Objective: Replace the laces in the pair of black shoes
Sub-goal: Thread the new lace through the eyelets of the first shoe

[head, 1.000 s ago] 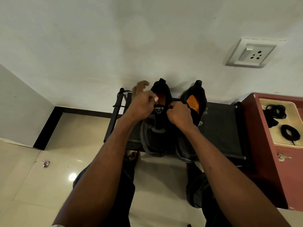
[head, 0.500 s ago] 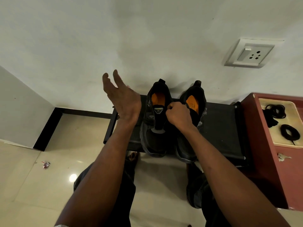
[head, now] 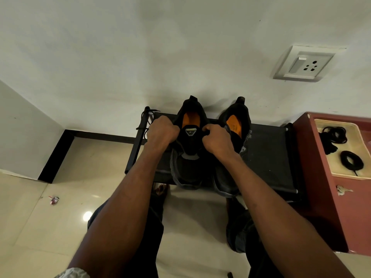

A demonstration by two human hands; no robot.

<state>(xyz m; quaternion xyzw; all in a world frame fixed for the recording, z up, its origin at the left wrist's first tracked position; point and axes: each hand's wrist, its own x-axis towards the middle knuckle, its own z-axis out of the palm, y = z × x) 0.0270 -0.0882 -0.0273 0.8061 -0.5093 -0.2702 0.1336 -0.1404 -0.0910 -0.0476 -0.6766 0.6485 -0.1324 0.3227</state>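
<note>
Both hands, left hand (head: 160,131) and right hand (head: 215,139), clamp the left shoe (head: 189,145) on the black rack (head: 269,149), which stands against the wall (head: 140,57) beside the red cabinet (head: 321,177).

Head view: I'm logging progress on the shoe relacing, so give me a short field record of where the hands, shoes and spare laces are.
left hand: fingers curled, at the left side of the left shoe's collar
right hand: fingers curled, at the right side of the same shoe
left shoe: on the black rack, tongue bare, no lace visible across it
right shoe: beside it, untouched
black rack: against the wall
coiled laces: in the cream tray on the red cabinet
</note>
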